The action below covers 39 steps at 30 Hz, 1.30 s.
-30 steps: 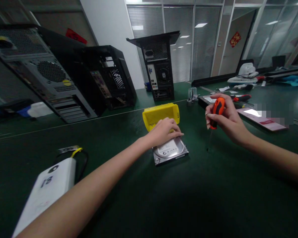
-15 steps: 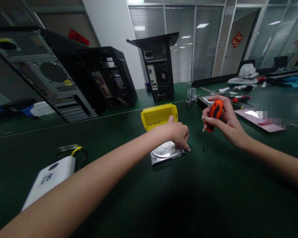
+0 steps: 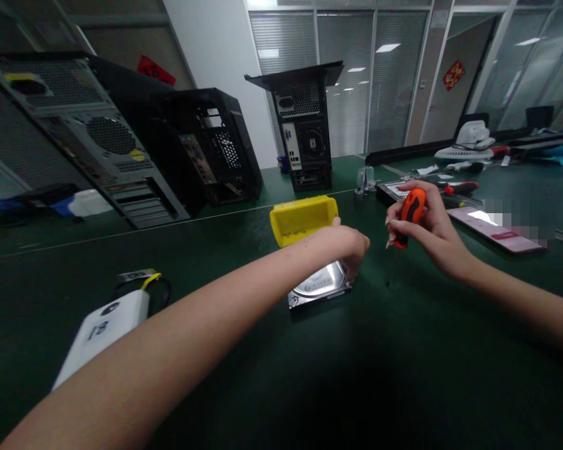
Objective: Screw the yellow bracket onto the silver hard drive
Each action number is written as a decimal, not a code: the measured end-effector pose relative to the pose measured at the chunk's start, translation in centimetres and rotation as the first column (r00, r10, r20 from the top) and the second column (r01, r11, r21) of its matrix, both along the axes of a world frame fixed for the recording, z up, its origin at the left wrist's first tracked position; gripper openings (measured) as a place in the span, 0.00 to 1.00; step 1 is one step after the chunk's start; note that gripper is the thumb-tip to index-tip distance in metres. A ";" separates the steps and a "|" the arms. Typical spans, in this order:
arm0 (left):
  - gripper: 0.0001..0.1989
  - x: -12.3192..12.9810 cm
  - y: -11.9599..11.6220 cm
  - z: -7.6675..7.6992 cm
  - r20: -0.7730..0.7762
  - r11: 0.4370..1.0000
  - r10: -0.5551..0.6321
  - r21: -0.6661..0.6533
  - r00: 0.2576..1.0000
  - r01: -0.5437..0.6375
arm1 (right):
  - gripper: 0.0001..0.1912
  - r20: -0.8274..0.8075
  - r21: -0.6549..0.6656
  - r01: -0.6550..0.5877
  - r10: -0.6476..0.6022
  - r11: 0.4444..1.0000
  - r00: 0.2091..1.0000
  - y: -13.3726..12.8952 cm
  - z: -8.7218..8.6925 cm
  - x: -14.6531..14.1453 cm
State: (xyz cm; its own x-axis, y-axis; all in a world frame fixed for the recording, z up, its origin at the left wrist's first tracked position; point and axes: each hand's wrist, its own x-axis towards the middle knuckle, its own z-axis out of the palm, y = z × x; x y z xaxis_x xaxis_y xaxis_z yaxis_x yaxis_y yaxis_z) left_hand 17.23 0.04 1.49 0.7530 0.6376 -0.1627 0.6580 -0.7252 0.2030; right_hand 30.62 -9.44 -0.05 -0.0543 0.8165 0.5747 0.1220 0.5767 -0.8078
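Note:
My right hand (image 3: 431,228) is closed around an orange-and-black screwdriver (image 3: 413,206), its thin shaft pointing down over the green table. Below its tip lies a tiny dark object, perhaps a screw (image 3: 388,284). A silver hard drive (image 3: 319,282) lies flat in front of me, partly covered by my left arm. Bent down at the drive's right edge, my left hand (image 3: 353,247) has its fingers curled together; the back of the hand hides most of them and whatever they hold. Just behind the drive is a yellow plastic tray (image 3: 303,215) with several small dark bits, probably screws, inside.
Three computer cases (image 3: 304,134) stand at the back and left. On the left lies a white device (image 3: 106,331) with a cable. At right are a phone (image 3: 497,230), red-handled pliers (image 3: 464,187), another drive (image 3: 388,190) and a clear plastic piece (image 3: 365,179).
My left hand has bent further down at the drive's right edge, its fingers tucked out of sight. My right hand keeps the screwdriver in nearly the same place. The view has shifted slightly.

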 end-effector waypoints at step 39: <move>0.12 -11.0 -7.0 -3.6 0.652 0.989 0.073 0.049 0.755 -0.137 | 0.26 0.020 -0.003 0.002 -0.002 1.000 1.000 -0.6 0.1 -0.5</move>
